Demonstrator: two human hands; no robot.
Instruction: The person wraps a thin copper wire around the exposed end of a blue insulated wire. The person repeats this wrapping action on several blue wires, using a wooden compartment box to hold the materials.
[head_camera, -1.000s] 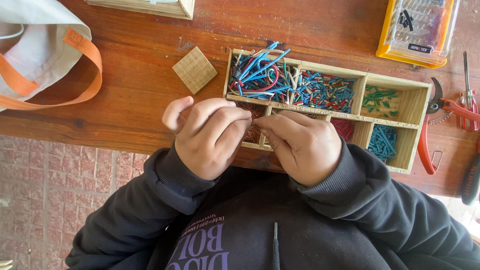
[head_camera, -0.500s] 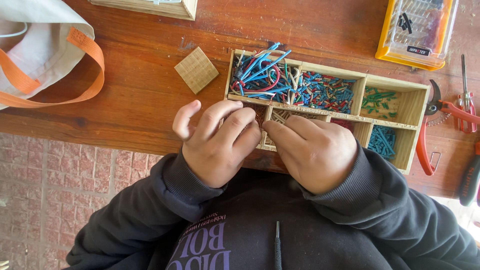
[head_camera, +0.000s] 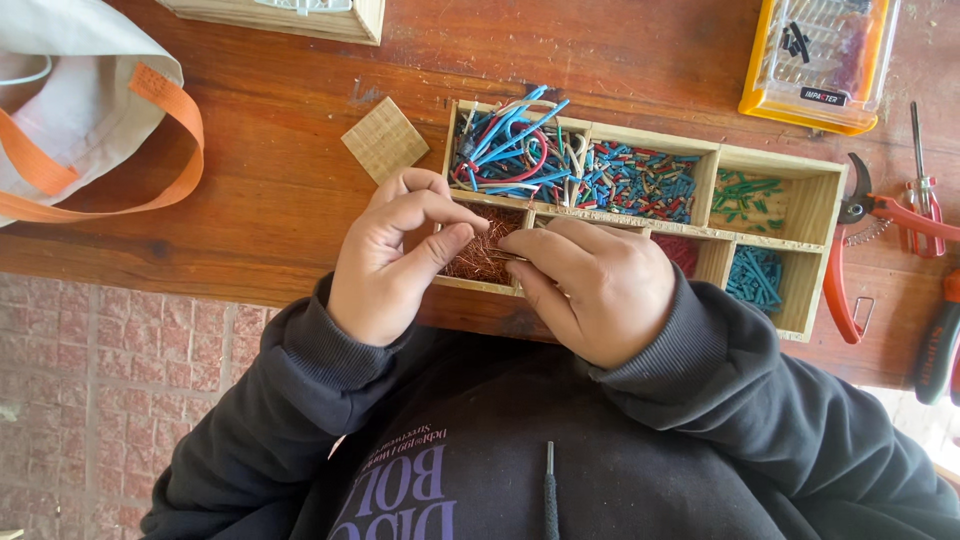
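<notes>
Far beyond the fingers sat a yellow plastic case with a clear lid (head_camera: 818, 62). Red-handled cutting pliers (head_camera: 850, 250) lay out past the right wrist, a cream cloth bag with orange straps (head_camera: 75, 110) off left, a small square wooden tile (head_camera: 385, 140) just above the knuckles.

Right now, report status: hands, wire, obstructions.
Left hand and right hand pinching thin copper strands over wooden compartment tray. Nothing between them.
</notes>
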